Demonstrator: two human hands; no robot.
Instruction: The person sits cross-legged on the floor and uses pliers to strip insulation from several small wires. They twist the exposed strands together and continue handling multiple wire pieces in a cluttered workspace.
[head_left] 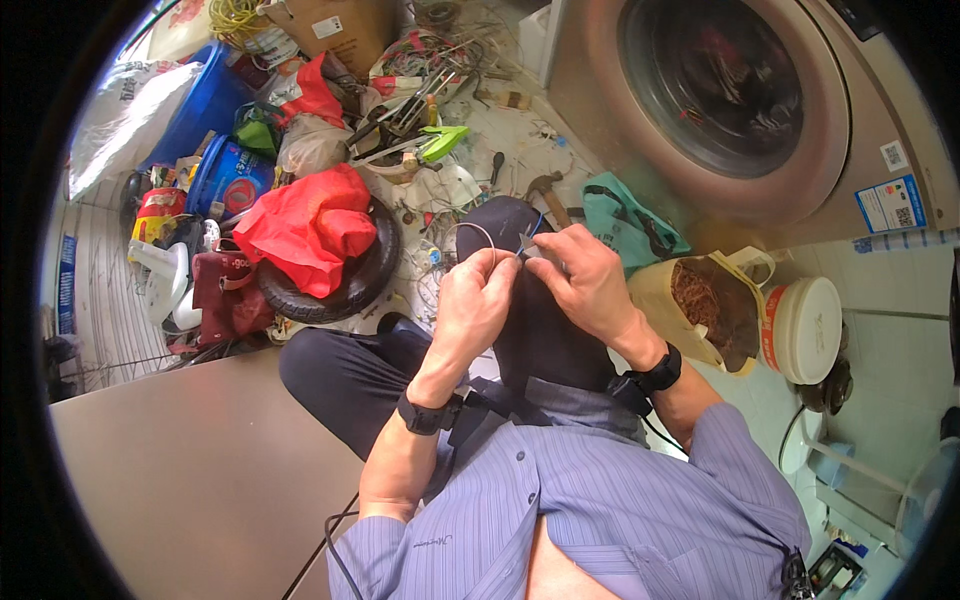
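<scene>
My left hand (473,300) is closed, thumb against fingers, on a thin pale wire (478,228) that loops up above the knuckles. Facing it, my right hand (590,280) pinches a small grey metal blade (526,242), its edge close to my left fingertips. A thin blue strand (538,224) sticks up beside the blade; whether it belongs to the wire I cannot tell. Both hands meet over my dark-trousered knee (530,330). Just beyond the knee lie a hammer (548,196) and a dark-handled screwdriver (497,166) on the littered floor.
At the right stand a front-loading washing machine (700,160), a teal bag (622,215), a paper bag of reddish-brown strands (745,330) and a lidded white bucket (808,330). To the left, a red bag (310,225) lies on a black tyre (375,275), near a blue bucket (228,180).
</scene>
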